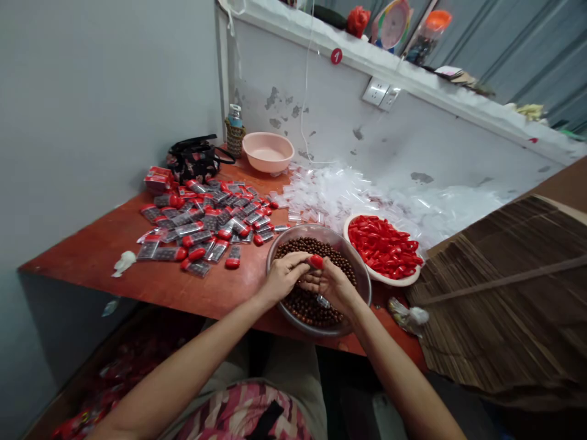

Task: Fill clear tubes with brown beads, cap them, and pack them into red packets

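Both hands hover over a metal bowl (275, 244) full of small brown beads (316, 247). My left hand (282, 278) is closed in a pinch, its fingertips meeting my right hand. My right hand (332, 284) is closed round a small clear container with a red cap (316, 261) at its top. Just right of the bowl stands a white plate (403, 282) heaped with red caps (383, 244). Several filled containers with red caps (206, 220) lie spread over the red table (151, 281) to the left.
A heap of clear plastic bags (330, 192) lies behind the bowl. A pink basin (268, 151), a bottle in a woven holder (235, 131) and a black bag (192, 159) stand at the back. Stacked brown cardboard (504, 293) fills the right side.
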{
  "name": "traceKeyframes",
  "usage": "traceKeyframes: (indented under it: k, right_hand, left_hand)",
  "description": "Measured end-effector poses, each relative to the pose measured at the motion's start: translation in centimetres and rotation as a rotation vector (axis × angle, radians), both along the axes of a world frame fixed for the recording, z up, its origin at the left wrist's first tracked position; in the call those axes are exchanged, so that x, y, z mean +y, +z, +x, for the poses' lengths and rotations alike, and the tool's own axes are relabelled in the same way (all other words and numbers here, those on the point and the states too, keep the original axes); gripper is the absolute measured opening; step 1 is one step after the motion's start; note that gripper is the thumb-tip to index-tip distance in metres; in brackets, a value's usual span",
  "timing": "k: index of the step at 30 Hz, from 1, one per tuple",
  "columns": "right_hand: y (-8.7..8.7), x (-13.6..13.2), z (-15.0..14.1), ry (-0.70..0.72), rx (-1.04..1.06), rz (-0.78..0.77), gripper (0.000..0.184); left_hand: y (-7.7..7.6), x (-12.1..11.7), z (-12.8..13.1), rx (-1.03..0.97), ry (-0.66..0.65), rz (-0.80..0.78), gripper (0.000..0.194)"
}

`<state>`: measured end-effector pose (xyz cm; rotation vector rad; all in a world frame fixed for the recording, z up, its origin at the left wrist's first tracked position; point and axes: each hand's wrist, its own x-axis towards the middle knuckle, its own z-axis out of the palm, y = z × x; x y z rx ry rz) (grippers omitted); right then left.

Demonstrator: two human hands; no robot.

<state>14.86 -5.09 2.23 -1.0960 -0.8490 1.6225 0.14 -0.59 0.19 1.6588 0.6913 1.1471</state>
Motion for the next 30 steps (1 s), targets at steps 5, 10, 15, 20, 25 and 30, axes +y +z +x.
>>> traceKeyframes:
  k: [5, 10, 15, 20, 25, 30]
  right_hand:
    - [1.9, -1.2, 4.6, -0.116, -0.263, 0.159, 0.038]
    - [2.0, -2.5, 8.4, 0.042, -0.987, 0.334, 0.026]
    - [0.5, -2.4, 7.1, 0.545, -1.397, 0.679, 0.041]
    - [-0.5, -1.5, 5.6, 0.715, -1.72, 0.74, 0.031]
    - [0.0, 0.0, 6.4, 0.645, -1.807, 0.674, 0.019]
    - [-1.0, 2.7, 4.6, 0.547, -1.67, 0.667, 0.021]
  left_hand:
    - [2.0, 4.1, -2.1, -0.088, 0.217, -0.082, 0.032]
    - [3.5, 8.0, -4.4, -0.09, 0.503, 0.092, 0.047]
    - [1.8, 4.0, -2.4, 0.106, 0.286, 0.151, 0.03]
    - [0.0, 1.3, -0.5, 0.168, 0.16, 0.145, 0.027]
    - [-0.1, 1.7, -0.6, 0.194, 0.186, 0.139, 0.027]
    - [-0.3, 1.6, -0.5, 0.198, 0.226, 0.157, 0.026]
